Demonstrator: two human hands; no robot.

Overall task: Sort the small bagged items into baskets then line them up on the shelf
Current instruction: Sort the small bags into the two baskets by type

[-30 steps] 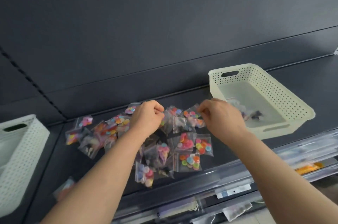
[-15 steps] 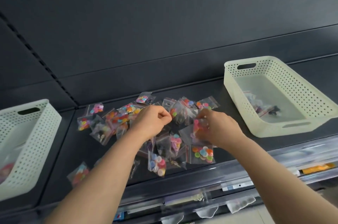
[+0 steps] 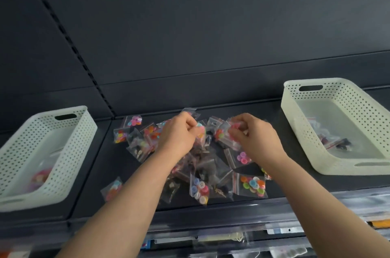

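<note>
The small zip bags (image 3: 198,187) lie in a loose heap on the dark shelf (image 3: 105,162), between the left basket (image 3: 71,152) and the right basket (image 3: 346,99). Most hold bright buttons; a few in the middle hold something dark, probably metal bits.

The left hand (image 3: 179,134) has its fingers curled, pinching a button bag (image 3: 200,131) at the far side of the heap. The right hand (image 3: 256,138) pinches a pink-button bag (image 3: 232,131); it may hold more than one.

These bags should be light, limp and slick. The film slides on its neighbours and the buttons shift inside. The red zip strip along the top edge is the stiffest place to take hold, and a pinch there should lift just one bag.
</note>
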